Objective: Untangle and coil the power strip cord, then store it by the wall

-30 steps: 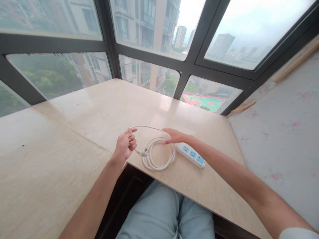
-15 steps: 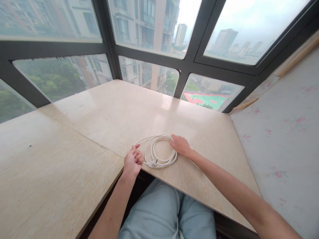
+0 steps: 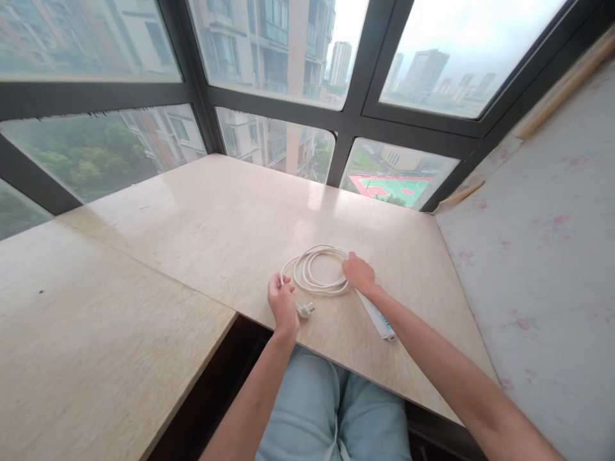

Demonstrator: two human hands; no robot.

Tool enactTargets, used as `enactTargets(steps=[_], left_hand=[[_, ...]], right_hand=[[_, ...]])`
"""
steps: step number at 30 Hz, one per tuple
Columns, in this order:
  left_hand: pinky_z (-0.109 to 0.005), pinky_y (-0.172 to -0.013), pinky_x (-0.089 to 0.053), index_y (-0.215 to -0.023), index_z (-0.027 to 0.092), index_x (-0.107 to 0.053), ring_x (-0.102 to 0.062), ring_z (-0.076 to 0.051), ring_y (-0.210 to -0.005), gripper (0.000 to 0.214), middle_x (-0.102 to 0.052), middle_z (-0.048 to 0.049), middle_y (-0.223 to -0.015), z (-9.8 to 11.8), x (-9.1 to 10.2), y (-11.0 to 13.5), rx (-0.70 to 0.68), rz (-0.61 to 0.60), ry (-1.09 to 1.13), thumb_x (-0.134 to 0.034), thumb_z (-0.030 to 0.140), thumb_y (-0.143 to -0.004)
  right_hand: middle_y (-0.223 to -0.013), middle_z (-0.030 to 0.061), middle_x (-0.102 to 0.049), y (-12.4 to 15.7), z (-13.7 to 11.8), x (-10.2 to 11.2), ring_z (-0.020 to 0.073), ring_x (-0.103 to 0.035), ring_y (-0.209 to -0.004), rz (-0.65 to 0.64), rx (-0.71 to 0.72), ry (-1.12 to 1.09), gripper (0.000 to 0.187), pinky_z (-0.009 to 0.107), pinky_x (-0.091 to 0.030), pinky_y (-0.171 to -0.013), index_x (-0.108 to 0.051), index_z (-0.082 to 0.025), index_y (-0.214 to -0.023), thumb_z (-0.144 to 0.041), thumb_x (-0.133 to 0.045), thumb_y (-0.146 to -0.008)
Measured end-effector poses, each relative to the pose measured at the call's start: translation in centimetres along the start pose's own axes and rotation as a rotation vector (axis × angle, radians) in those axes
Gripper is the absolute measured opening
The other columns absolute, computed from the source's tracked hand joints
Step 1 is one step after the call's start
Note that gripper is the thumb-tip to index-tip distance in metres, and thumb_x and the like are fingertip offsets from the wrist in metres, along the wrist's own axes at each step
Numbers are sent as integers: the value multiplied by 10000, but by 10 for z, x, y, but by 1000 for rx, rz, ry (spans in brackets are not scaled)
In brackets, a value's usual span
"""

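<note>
A white power cord (image 3: 314, 286) lies in several loose loops on the beige stone counter (image 3: 230, 224). My left hand (image 3: 282, 301) is closed on the cord at the left of the loops. Just right of that hand, the cord's white plug (image 3: 305, 310) shows its metal pins, close to the counter's front edge. My right hand (image 3: 359, 272) is closed around the right side of the coil. From under my right hand and forearm a white power strip (image 3: 379, 320) slants toward me, partly hidden by the arm.
Dark window frames (image 3: 202, 128) rise behind the counter. A wall with flowered paper (image 3: 523, 288) bounds the right side. At the left, the counter (image 3: 120, 333) turns toward me, with a dark gap (image 3: 230, 358) beneath its edge. My legs are below the front edge.
The coil and both hands have shifted right and slightly away from me in the view. The plug now sits apart from the loops, and the power strip has come into sight beside my right forearm.
</note>
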State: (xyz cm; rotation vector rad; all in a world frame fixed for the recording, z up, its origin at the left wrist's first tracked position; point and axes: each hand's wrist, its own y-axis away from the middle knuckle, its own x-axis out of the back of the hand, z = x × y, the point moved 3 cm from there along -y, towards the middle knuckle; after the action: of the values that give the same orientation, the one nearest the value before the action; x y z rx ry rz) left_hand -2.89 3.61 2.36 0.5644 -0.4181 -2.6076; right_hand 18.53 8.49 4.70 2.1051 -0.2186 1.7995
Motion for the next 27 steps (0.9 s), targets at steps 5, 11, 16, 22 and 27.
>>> enactTargets(steps=[5, 11, 16, 22, 27], left_hand=[[-360, -1020, -438, -1284, 193, -485, -453, -235, -1317, 523, -463, -149, -1397, -10, -8, 19, -131, -106, -420, -550, 103, -772], [-387, -957, -443, -1225, 148, -598, -603, -244, -997, 466, -633, -115, -1044, 12, 9, 17, -334, -419, -964, -552, 132, -762], [-384, -957, -426, -1141, 194, -680, -569, -267, -1076, 485, -634, -159, -1119, 35, 17, 10, -681, -741, -1387, -494, -15, -744], [-377, -850, -435, -972, 266, -743, -545, -267, -1036, 171, -602, -122, -1106, 51, 2, -5, -1130, -971, -1666, -687, 210, -820], [-330, -780, -390, -681, 234, -722, -557, -206, -893, 158, -613, -65, -952, 51, -18, -2, -1337, -1136, -1607, -732, 330, -806]], right_hand=[[-1178, 193, -649, 0, 9, 2, 291, -652, -1050, 14, -36, -59, 325, 365, -464, -791, -500, -144, -1196, -153, -319, -927], [-1183, 166, -631, 2, 22, 3, 271, -604, -1102, 55, 71, -114, 318, 336, -435, -857, -512, -162, -1220, -282, -344, -977], [-1207, 144, -618, 4, 32, -2, 247, -558, -1155, 97, 155, -160, 391, 302, -403, -925, -480, -144, -1307, -350, -380, -990], [-1231, 166, -592, 6, 35, -8, 259, -528, -1173, 194, 247, -239, 484, 326, -395, -961, -423, -109, -1412, -334, -402, -984], [-1296, 163, -565, 8, 34, -8, 248, -505, -1207, 226, 306, -294, 437, 331, -390, -995, -482, -120, -1379, -270, -389, -979]])
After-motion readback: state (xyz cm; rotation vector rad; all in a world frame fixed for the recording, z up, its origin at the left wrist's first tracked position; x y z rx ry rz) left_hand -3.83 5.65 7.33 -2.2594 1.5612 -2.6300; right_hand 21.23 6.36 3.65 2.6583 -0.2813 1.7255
